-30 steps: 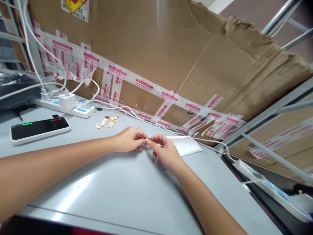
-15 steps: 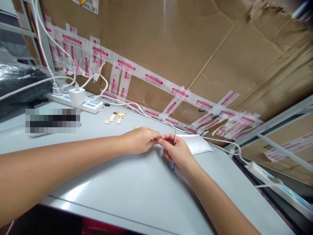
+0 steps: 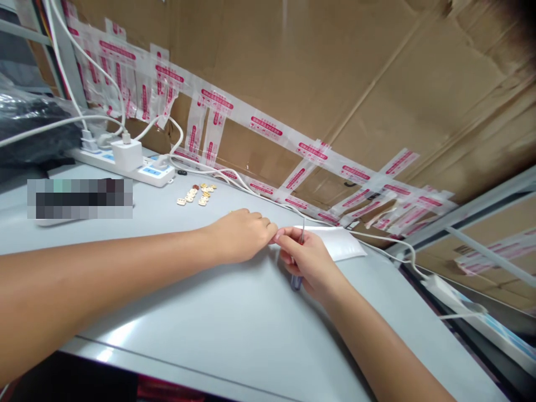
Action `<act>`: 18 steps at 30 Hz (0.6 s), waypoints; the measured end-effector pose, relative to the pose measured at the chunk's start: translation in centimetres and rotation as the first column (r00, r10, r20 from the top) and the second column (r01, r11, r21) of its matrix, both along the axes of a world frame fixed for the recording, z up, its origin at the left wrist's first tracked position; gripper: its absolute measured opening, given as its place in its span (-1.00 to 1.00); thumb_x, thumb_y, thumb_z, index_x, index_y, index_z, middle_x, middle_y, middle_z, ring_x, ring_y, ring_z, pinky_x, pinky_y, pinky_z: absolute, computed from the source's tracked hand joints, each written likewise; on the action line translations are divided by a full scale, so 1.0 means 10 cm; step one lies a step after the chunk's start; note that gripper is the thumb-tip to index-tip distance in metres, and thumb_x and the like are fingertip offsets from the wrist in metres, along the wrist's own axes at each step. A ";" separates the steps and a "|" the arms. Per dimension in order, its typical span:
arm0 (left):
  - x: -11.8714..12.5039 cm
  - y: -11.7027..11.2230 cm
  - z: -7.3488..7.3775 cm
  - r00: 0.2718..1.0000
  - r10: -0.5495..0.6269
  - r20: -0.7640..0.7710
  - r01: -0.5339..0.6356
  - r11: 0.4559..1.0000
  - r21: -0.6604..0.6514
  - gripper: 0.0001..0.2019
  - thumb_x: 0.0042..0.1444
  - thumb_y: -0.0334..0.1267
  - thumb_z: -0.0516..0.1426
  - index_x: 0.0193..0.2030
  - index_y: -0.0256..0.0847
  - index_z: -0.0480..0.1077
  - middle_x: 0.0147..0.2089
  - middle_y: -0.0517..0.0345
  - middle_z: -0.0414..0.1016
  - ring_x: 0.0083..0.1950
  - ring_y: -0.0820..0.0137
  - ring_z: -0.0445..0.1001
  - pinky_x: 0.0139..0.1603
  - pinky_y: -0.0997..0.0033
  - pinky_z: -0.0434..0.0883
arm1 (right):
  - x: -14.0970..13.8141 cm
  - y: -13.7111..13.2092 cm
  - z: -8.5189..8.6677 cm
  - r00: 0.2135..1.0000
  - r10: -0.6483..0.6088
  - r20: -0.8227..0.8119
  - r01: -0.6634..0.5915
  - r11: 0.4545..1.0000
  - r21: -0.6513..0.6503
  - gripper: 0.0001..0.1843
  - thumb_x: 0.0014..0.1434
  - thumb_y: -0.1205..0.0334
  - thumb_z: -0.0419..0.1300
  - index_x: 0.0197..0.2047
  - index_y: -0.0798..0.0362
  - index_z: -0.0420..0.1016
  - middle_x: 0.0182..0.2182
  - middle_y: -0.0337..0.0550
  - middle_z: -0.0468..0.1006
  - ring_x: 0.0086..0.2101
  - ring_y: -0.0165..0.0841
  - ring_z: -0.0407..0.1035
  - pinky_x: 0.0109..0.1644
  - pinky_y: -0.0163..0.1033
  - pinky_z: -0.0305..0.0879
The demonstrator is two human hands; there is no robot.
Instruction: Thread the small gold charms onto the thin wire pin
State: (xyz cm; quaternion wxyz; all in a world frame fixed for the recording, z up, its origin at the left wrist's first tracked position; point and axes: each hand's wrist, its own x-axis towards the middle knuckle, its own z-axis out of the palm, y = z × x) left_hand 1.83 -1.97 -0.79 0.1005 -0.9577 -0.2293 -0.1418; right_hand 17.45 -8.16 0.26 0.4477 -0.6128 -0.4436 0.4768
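Note:
My left hand (image 3: pixel 245 235) is closed, its fingertips meeting those of my right hand above the table. Whatever it pinches is hidden behind the fingers. My right hand (image 3: pixel 310 255) is curled around a screwdriver (image 3: pixel 296 283), whose thin metal shaft points up and whose clear purplish handle hangs below the palm. Its thumb and forefinger press together against the left fingertips. Beyond my left hand lie several small cream button-like pieces (image 3: pixel 190 195) and yellowish ones (image 3: pixel 205 192), with one reddish-brown piece (image 3: pixel 196 187) among them.
A white padded sheet or pouch (image 3: pixel 349 244) lies behind my right hand. A power strip (image 3: pixel 157 176) with a plugged-in charger (image 3: pixel 127 154) and white cables stands at the back left. A large taped cardboard box (image 3: pixel 268 72) walls the table's rear. Another power strip (image 3: pixel 469 312) is at the right.
The left hand has rolled over, so its knuckles now cover the small brown item glimpsed between the fingertips before. The right hand still holds the screwdriver. The view has shifted slightly.

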 end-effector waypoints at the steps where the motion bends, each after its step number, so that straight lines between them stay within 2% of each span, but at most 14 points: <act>1: 0.00 -0.01 0.00 0.999 0.012 -0.030 -0.013 1.000 -0.003 -0.86 0.24 -0.44 -0.02 -0.20 -0.29 0.36 -0.20 -0.03 0.53 -0.21 0.22 0.48 -0.27 0.25 0.29 | 0.00 0.00 0.01 1.000 0.007 0.001 -0.007 1.000 -0.007 -0.66 -0.15 0.09 0.37 -0.38 0.08 0.38 -0.72 -0.40 0.23 -0.70 -0.60 -0.05 -0.69 -0.47 -0.26; 3: 0.01 -0.02 0.00 0.998 0.032 -0.053 -0.033 0.999 -0.007 -0.87 0.21 -0.46 -0.01 -0.19 -0.29 0.34 -0.21 -0.04 0.53 -0.23 0.22 0.48 -0.28 0.25 0.29 | 0.00 -0.01 0.02 1.000 0.016 0.004 -0.016 1.000 -0.016 -0.65 -0.15 0.07 0.37 -0.37 0.08 0.38 -0.73 -0.41 0.22 -0.70 -0.60 -0.05 -0.69 -0.46 -0.26; 8: 0.01 -0.04 -0.01 0.999 0.050 -0.003 -0.050 0.997 -0.051 -0.86 0.17 -0.48 0.01 -0.16 -0.26 0.31 -0.28 0.00 0.51 -0.27 0.26 0.47 -0.28 0.30 0.30 | 0.02 -0.03 0.04 0.999 0.022 0.042 -0.021 1.000 -0.016 -0.64 -0.10 0.03 0.36 -0.35 0.08 0.38 -0.71 -0.41 0.20 -0.68 -0.59 -0.04 -0.67 -0.46 -0.22; 15: -0.02 -0.05 0.02 0.999 0.033 0.006 -0.032 0.994 -0.104 -0.85 0.23 -0.43 -0.04 -0.15 -0.24 0.31 -0.21 0.00 0.51 -0.23 0.25 0.48 -0.26 0.28 0.31 | 0.07 -0.02 0.01 0.995 0.063 0.073 -0.063 0.998 -0.002 -0.64 -0.07 0.01 0.34 -0.35 0.09 0.39 -0.70 -0.41 0.21 -0.68 -0.59 -0.05 -0.67 -0.44 -0.22; 18: -0.02 -0.06 0.03 0.999 0.046 -0.004 -0.046 0.990 -0.130 -0.83 0.20 -0.45 -0.03 -0.13 -0.24 0.31 -0.21 0.00 0.52 -0.22 0.24 0.49 -0.26 0.29 0.32 | 0.08 -0.01 0.00 0.995 0.080 0.066 -0.080 0.997 -0.004 -0.64 -0.08 0.01 0.35 -0.36 0.09 0.38 -0.70 -0.41 0.21 -0.68 -0.59 -0.05 -0.67 -0.44 -0.23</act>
